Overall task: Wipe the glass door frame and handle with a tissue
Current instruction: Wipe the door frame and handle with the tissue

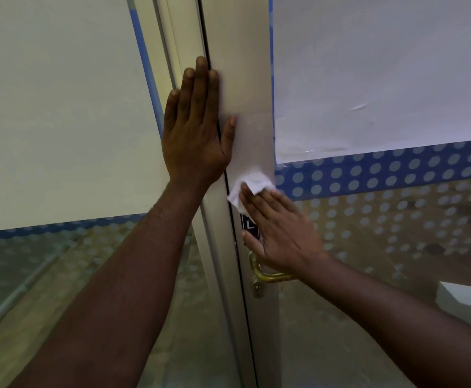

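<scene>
The white door frame (pixel 242 79) runs top to bottom through the middle of the view. My left hand (pixel 195 127) lies flat on it with straight fingers, across the dark gap between the two frame posts. Lower down, my right hand (pixel 279 228) presses a crumpled white tissue (pixel 252 186) flat against the frame with straight fingers. Just below that hand a brass door handle (pixel 265 275) sticks out to the right, partly covered by my wrist. A small dark sticker (pixel 249 226) shows on the frame beside my right hand.
Glass panels sit on both sides, each with a large white paper sheet (pixel 382 74) and a blue dotted film band (pixel 382 172). Behind the right glass a white box (pixel 466 303) is visible. A wooden floor shows through the lower glass.
</scene>
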Demonstrator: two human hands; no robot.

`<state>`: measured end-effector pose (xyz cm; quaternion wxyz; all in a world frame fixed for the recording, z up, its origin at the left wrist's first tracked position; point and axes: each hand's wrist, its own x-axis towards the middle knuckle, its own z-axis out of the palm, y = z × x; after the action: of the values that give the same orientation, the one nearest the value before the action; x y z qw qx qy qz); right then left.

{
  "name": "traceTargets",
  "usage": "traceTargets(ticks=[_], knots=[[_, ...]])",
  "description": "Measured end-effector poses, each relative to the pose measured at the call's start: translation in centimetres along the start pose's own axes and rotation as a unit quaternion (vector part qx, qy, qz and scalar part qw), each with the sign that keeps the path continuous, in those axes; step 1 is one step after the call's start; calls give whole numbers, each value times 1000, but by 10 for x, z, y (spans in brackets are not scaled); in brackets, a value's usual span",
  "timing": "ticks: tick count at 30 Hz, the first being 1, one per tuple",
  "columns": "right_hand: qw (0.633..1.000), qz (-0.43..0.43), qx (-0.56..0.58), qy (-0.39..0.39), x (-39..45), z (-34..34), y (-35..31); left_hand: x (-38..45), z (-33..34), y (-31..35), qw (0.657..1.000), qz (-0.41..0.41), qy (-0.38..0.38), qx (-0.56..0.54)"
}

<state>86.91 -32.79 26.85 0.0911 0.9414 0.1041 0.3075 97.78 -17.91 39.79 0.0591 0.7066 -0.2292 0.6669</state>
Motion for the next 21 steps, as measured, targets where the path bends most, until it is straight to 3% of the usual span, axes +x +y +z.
traceTargets(ticks=[3,8,13,18,21], knots=[[1000,15,1,-17,-8,4,3,0,-3,1,1000,-2,-6,-9],[997,55,36,37,27,-9,-6,0,-1,0,1000,1,-3,-8],[997,25,41,-64,-24,17,-11,-1,-2,0,1000,2,-12,-9],[993,77,76,46,23,-3,-13,-2,0,0,1000,0,-4,2],[993,64,97,10,-4,13,-17,-2,1,-1,1000,6,-4,3]])
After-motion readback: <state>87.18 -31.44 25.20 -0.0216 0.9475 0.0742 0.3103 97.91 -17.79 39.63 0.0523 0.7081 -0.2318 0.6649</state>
